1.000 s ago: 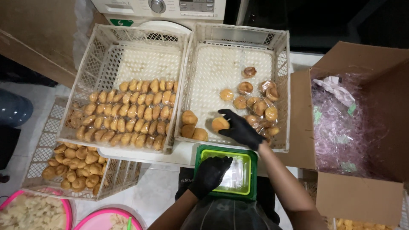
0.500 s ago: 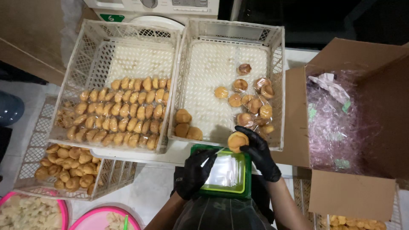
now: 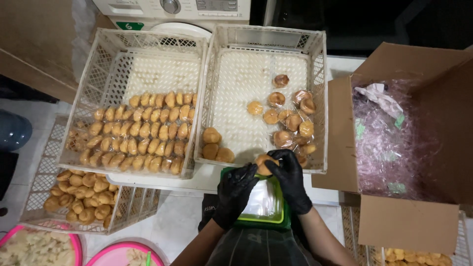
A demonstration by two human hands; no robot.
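Both my hands wear black gloves. My right hand (image 3: 291,180) grips a round golden bun (image 3: 263,164) just below the front rim of the right white crate (image 3: 318,98). My left hand (image 3: 235,193) meets it from the left, fingers touching the bun and a clear plastic bag (image 3: 263,202). The bag lies on a green tray (image 3: 268,221) on my lap. Three bare buns (image 3: 215,145) sit in the right crate's front left corner, and several wrapped buns (image 3: 291,120) lie on its right side.
The left white crate (image 3: 88,93) holds rows of wrapped buns (image 3: 140,133). A lower crate (image 3: 37,197) with more buns stands at the left. An open cardboard box (image 3: 409,226) with pink plastic wrap is on the right. Pink bowls (image 3: 123,253) sit at the bottom left.
My right hand lifted a bun out of the right crate and carried it down to the green tray. My left hand rose to meet it at the plastic bag.
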